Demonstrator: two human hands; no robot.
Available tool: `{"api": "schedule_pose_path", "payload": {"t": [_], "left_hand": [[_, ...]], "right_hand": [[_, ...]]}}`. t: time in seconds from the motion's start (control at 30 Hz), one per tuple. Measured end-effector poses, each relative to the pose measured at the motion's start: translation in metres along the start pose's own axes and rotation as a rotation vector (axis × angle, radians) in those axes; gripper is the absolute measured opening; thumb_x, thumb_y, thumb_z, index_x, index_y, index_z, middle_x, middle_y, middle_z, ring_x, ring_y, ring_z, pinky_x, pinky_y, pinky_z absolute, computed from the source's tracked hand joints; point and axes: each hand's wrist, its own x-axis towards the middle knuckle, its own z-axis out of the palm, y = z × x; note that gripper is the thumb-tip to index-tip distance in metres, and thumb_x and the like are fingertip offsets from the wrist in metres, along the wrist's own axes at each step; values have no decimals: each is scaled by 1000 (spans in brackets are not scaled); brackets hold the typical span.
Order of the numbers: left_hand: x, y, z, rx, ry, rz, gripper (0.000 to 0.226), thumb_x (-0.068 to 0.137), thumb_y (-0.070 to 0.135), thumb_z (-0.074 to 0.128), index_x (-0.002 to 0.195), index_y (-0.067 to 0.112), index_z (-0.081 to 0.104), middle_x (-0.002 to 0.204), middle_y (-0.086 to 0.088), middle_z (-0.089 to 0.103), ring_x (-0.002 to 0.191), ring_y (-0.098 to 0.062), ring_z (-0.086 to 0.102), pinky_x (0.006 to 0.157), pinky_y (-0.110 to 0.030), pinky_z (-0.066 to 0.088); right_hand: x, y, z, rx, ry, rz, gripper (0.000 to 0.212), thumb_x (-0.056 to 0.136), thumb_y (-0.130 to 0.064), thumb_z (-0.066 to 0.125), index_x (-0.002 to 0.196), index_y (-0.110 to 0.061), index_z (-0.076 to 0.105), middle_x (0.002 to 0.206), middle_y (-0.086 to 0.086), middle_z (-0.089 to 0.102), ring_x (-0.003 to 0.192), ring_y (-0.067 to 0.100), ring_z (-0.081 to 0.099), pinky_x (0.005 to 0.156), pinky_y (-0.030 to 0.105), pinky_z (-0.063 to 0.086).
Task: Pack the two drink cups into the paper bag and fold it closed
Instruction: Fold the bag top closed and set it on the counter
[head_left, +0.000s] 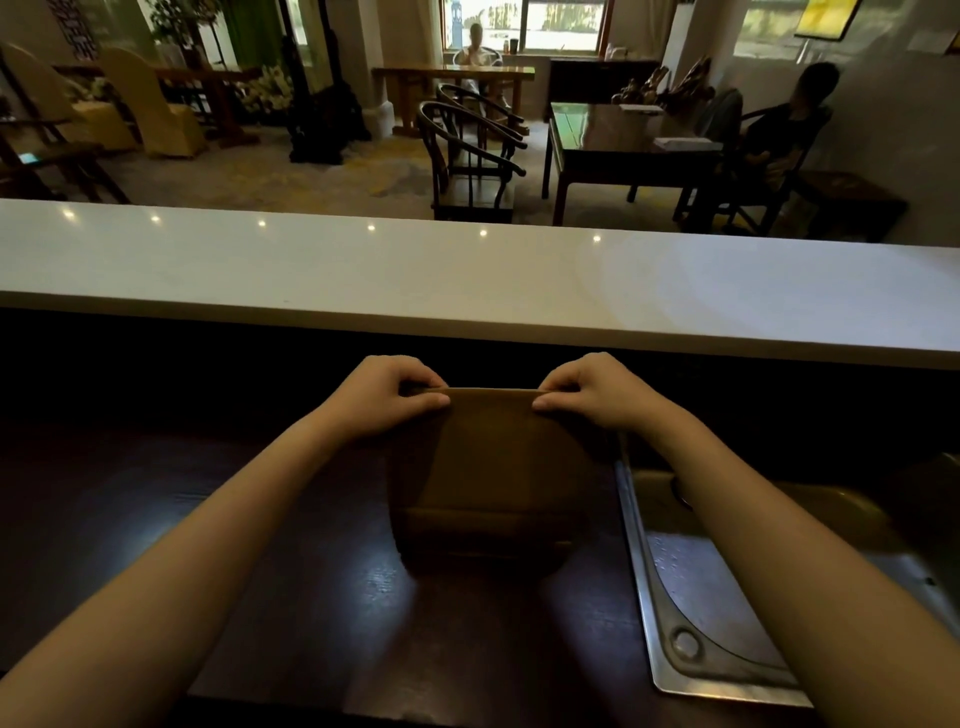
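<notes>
At a dark wooden worktop below a white stone counter, a person presses shut the top of a brown paper bag, with the packing job apparently near its end. The left hand is at 9 o'clock of the bag's top edge, thumb and fingers closed on the paper corner. The bag stands upright at the middle of the worktop, matt and stiff, with a flat front panel, a straight flattened top seam and a crease across its lower part. No cups can be seen; judging by the bag's full, squared base they are probably inside, though the paper hides them. The right hand, at 3 o'clock of the seam, pinches the opposite corner in the same closed grip. What seems left is to roll or fold the seam down and crease it. At 4 o'clock of the bag lies a steel sink, smooth and wet-looking, with a rounded basin and a raised rim just beside the bag's right side.
</notes>
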Motion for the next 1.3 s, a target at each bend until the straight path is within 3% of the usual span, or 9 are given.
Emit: {"api": "schedule_pose_path", "payload": {"t": [0.1,0.2,0.4,0.6,0.77,0.87,0.97,1.17,1.3], "left_hand": [[5,3,1,12,16,23,15,82,24,66,95,18,71,89,6,66,81,1,56,71,-8,39],[12,4,1,-33,-13,-107,12,81,30,66,81,18,70,80,0,67,75,-8,58,67,-19,42],[4,-6,-2,-426,-9,-389,18,78,38,68,71,22,73,65,10,71,63,3,65,52,-6,44],[-13,-15,13,-655,53,-520,31,79,38,68,56,17,62,57,2,60,57,-10,57,61,-23,43],[-3,-3,16,-903,162,-690,25,77,29,70,90,7,68,86,-6,66,83,-20,60,73,-30,46],[-4,-7,18,-1076,121,-785,31,79,23,68,103,3,65,89,-10,67,82,-24,62,77,-34,49],[-4,-14,24,-1118,104,-750,27,78,25,69,98,5,68,84,-10,72,79,-23,67,72,-32,54],[-10,-11,31,-1037,257,-510,27,85,33,59,80,12,75,76,-3,76,75,-14,71,59,-20,55],[-4,4,23,-1145,378,-550,25,87,29,59,80,8,70,63,-1,70,62,-15,67,56,-25,55]], "right_hand": [[3,2,-3,192,-26,76,10,83,-27,67,84,-20,75,78,-14,69,71,-8,64,64,7,48],[0,9,-3,306,-34,147,14,83,-31,66,83,-21,75,79,-9,73,75,-1,67,64,9,50],[4,22,17,735,213,367,16,74,-25,76,63,-15,71,61,-4,69,68,11,65,60,20,50],[-9,28,29,658,288,397,46,83,-38,66,47,-17,46,42,-7,43,41,3,44,54,19,38],[-6,20,23,885,306,510,28,84,-30,66,83,-2,70,81,11,68,80,23,63,82,35,49],[-14,22,33,735,367,413,39,89,-41,56,86,-5,71,82,15,68,84,29,64,79,36,46],[-26,25,42,715,400,392,38,86,-47,56,65,-18,69,64,-4,65,69,17,62,67,32,45],[-5,8,39,1070,519,676,26,88,-31,62,90,-7,68,85,10,67,81,28,64,69,37,52],[4,-14,24,988,573,598,28,90,-32,58,72,-11,64,78,8,65,76,26,63,78,41,52]]}}
